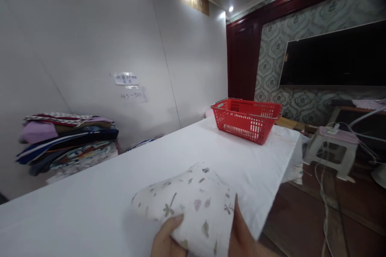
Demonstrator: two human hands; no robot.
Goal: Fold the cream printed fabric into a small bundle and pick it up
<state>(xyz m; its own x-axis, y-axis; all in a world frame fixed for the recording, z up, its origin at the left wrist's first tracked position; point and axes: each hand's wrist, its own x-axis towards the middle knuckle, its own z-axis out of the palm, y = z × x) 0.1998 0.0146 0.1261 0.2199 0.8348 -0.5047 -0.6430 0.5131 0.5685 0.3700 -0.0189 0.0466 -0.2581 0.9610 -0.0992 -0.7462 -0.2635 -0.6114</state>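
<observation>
A white folded cloth (196, 202) printed with small leaves and flowers is at the front of the white-covered table (99, 209). My left hand (169, 237) is closed on its near left edge, the thumb lying on top and the other fingers partly hidden below. At the cloth's right edge, my right hand (243, 231) is turned on its side with one fingertip pointing up. It grips that edge, though most of its fingers are hidden.
A red plastic basket (245, 122) with metal handles stands at the table's far end. Folded clothes (72, 140) are piled against the wall on the left. To the right, a plastic stool (331, 148) stands on the floor among white cables (324, 196).
</observation>
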